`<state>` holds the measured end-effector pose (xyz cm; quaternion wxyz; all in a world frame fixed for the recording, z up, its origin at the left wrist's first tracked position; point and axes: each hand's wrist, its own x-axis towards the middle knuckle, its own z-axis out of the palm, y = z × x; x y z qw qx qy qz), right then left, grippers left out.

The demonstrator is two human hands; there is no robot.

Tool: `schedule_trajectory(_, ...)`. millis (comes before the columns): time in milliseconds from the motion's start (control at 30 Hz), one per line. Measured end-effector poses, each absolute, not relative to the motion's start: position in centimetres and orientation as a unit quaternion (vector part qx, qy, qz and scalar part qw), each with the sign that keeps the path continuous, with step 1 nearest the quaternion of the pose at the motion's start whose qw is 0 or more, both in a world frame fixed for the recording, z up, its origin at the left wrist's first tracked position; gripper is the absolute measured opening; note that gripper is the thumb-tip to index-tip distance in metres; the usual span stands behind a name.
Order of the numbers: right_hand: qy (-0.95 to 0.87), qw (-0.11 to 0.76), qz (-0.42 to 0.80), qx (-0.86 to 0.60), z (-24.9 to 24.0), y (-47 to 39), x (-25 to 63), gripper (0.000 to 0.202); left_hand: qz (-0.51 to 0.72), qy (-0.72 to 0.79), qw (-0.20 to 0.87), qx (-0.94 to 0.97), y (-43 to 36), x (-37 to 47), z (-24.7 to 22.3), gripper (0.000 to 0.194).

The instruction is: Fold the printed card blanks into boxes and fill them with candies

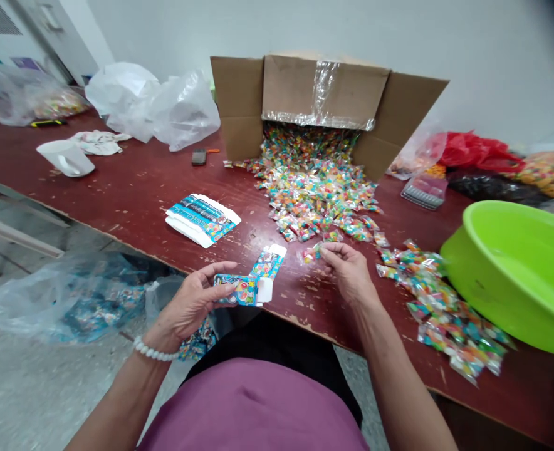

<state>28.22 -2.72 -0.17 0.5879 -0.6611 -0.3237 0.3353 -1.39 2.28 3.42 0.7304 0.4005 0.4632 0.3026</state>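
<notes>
Near the table's front edge, my left hand (202, 300) is closed around a small blue printed candy box (244, 291), its white end flap open toward the right. Another blue box (268, 262) lies on the table just behind it. To the right, my right hand (347, 266) pinches a clear packet of colourful candies (311, 253) between thumb and fingers, a little apart from the box. Behind that hand spreads a heap of similar candy packets (324, 194), spilling from a cardboard carton (324, 94) lying on its side. A stack of flattened blue boxes (202, 218) rests to the left.
A green basin (507, 282) stands at the right, with loose packets (446, 307) beside it. A white mug (66, 156), a cloth (99, 142) and plastic bags (155, 103) are at the back left. Below the table's left side, a clear bag (93, 300) holds blue boxes.
</notes>
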Motion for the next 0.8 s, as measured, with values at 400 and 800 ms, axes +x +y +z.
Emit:
schedule_trajectory(400, -0.313, 0.643, 0.42, -0.559, 2.4, -6.0, 20.3, 0.027, 0.314, 0.402, 0.804, 0.307, -0.8, -0.1, 2.5, 0.038)
schedule_trajectory(800, -0.568, 0.502, 0.312, -0.572, 3.1, -7.1, 20.2, 0.012, 0.195, 0.289, 0.84, 0.417, -2.3, 1.7, 2.3, 0.052)
